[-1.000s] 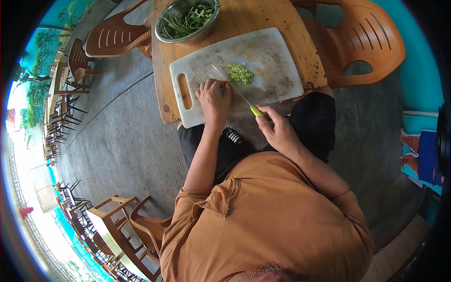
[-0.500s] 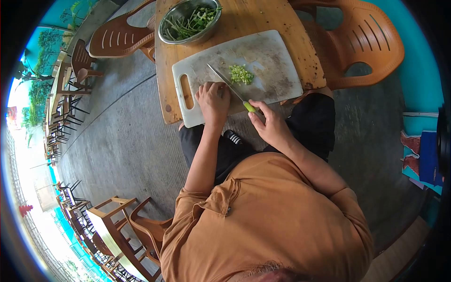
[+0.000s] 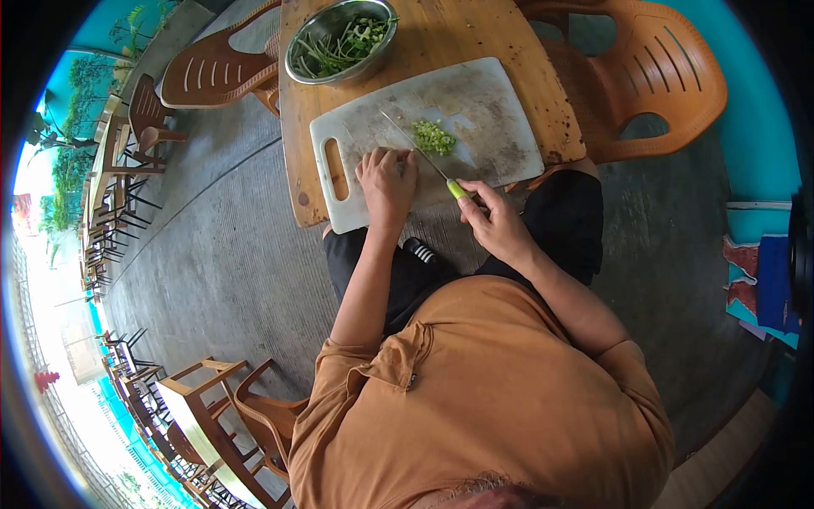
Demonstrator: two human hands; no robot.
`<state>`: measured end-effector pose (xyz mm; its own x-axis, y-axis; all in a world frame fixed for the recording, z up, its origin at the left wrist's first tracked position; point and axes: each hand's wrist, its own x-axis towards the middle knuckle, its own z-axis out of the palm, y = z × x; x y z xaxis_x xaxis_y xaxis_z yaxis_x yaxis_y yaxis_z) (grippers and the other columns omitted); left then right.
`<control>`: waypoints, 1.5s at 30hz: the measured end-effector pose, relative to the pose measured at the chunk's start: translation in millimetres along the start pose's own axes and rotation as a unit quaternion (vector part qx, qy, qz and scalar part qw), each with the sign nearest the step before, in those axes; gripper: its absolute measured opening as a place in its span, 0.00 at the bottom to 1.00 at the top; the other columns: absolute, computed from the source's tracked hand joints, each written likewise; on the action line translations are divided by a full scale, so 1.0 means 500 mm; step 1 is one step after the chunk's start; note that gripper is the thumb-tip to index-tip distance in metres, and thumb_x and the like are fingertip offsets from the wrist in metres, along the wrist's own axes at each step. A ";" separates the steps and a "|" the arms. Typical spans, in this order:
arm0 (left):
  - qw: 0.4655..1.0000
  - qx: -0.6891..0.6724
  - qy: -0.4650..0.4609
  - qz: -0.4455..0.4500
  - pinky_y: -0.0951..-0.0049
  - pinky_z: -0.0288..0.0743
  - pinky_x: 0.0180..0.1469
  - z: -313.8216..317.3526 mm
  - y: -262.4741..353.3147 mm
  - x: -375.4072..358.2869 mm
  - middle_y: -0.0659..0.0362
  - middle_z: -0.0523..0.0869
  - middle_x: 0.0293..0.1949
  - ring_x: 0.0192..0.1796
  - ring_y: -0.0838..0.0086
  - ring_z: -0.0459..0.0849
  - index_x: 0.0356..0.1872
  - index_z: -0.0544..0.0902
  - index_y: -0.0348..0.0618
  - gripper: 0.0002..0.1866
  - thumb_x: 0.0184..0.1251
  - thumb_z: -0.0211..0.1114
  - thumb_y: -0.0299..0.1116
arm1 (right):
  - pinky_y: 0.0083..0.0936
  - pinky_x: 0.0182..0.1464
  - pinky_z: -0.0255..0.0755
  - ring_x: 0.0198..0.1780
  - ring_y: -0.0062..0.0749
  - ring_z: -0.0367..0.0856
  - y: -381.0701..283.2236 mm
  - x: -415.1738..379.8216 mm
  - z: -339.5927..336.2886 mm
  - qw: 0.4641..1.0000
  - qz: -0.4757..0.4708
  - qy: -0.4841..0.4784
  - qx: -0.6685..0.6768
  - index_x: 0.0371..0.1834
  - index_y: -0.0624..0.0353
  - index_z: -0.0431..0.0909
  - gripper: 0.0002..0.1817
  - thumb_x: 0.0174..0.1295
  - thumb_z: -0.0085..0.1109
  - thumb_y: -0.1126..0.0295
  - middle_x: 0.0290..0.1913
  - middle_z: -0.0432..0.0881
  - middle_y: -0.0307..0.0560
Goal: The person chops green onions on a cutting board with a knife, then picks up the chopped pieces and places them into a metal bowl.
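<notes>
A worn white cutting board (image 3: 496,127) lies on the wooden table, with a small pile of chopped green pieces (image 3: 433,137) on it. My right hand (image 3: 496,220) is wrapped round the green handle of a knife (image 3: 456,188), whose blade points up and left across the board beside the pile. My left hand (image 3: 387,184) rests at the board's near edge, left of the blade, with its fingers curled together; what they hold, if anything, is hidden under them. Beyond the board stands a metal bowl (image 3: 303,75) of cut green stems.
The wooden table (image 3: 458,30) reaches away from me. One brown chair (image 3: 657,76) stands at its right and another (image 3: 212,68) at its left. My knees are under the near edge. More tables and chairs line the far left.
The knife blade has turned slightly and now lies closer to the chopped pile. My right hand has shifted a little down and right, its fingers closer round the handle.
</notes>
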<state>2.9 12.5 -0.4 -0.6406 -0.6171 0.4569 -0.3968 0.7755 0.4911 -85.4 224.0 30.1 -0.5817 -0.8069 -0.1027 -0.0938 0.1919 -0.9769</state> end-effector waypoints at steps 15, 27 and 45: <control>1.000 -0.007 0.006 -0.001 0.57 0.72 0.63 -0.002 -0.001 -0.003 0.58 0.90 0.45 0.54 0.59 0.86 0.42 0.92 0.43 0.07 0.66 0.76 0.32 | 0.31 0.50 0.84 0.46 0.36 0.92 0.008 -0.022 0.011 0.993 -0.068 0.027 -0.092 0.70 0.63 0.78 0.20 0.82 0.62 0.65 0.49 0.91 0.52; 1.000 0.008 0.013 -0.017 0.56 0.70 0.63 -0.007 0.001 -0.006 0.57 0.88 0.42 0.53 0.58 0.85 0.41 0.91 0.44 0.08 0.60 0.76 0.30 | 0.46 0.60 0.84 0.59 0.62 0.89 0.017 0.019 0.051 0.983 -0.129 0.069 -0.107 0.66 0.63 0.80 0.20 0.78 0.64 0.64 0.58 0.90 0.64; 1.000 0.004 0.002 -0.001 0.55 0.71 0.61 -0.005 0.008 -0.002 0.57 0.89 0.42 0.51 0.58 0.85 0.40 0.91 0.44 0.06 0.70 0.75 0.35 | 0.41 0.59 0.83 0.59 0.59 0.90 -0.003 0.013 0.014 0.996 -0.054 0.034 -0.062 0.67 0.64 0.80 0.19 0.82 0.61 0.62 0.57 0.90 0.65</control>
<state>3.5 15.8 3.1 -0.6374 -0.6189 0.4589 -0.4030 0.7754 0.4861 -83.3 214.8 29.4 -0.6163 -0.7873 0.0197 -0.2558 0.1764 -0.9505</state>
